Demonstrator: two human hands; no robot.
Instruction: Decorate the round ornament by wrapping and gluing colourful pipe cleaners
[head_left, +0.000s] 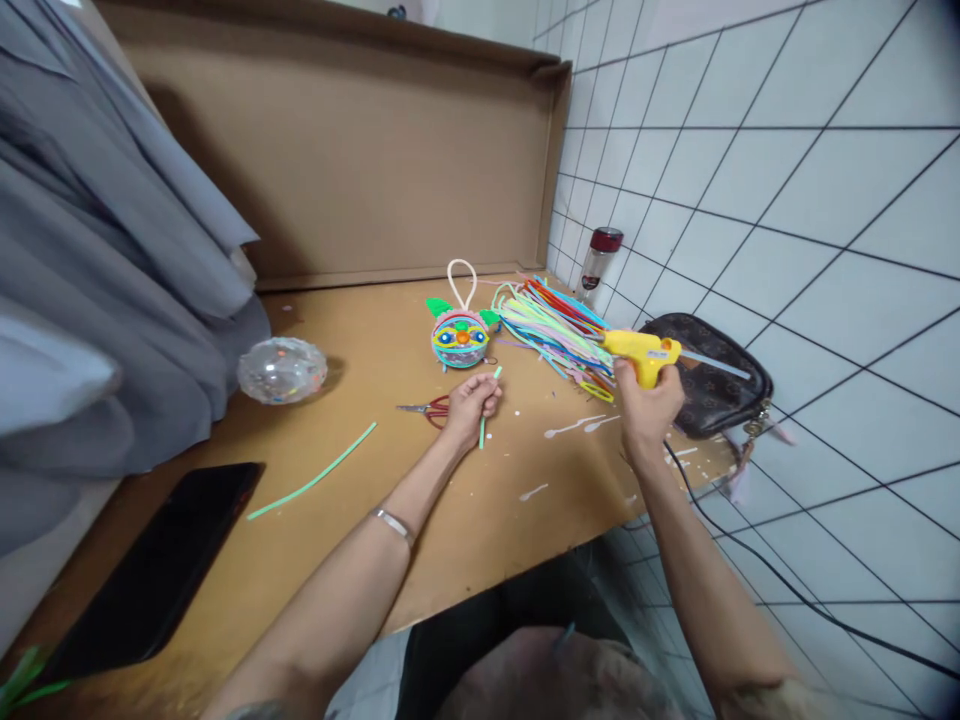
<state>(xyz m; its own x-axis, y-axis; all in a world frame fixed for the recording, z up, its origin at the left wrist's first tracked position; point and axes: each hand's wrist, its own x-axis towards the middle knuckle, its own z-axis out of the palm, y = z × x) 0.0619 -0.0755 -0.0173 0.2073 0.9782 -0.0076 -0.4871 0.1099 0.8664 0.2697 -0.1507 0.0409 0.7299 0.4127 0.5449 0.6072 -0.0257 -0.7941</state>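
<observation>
My left hand (474, 402) is closed around a short green pipe cleaner (482, 434), whose ends stick out above and below the fingers. Red-handled scissors (433, 409) lie partly hidden behind that hand. In my right hand (649, 402) is a yellow hot glue gun (642, 352), with a clear glue stick out of its back and its nozzle toward the pile of pipe cleaners (544, 325). Just beyond my left hand stands a decorated round ornament (460, 338) with green ears, blue eyes, an orange nose and a white loop on top.
A clear ball (283, 371) and a longer green pipe cleaner (313, 478) lie left, near a black phone (154, 570). Along the tiled wall are a red-capped jar (598, 262) and a dark brown bag (709, 372). A black cord (757, 562) trails right. Cardboard (352, 150) stands behind.
</observation>
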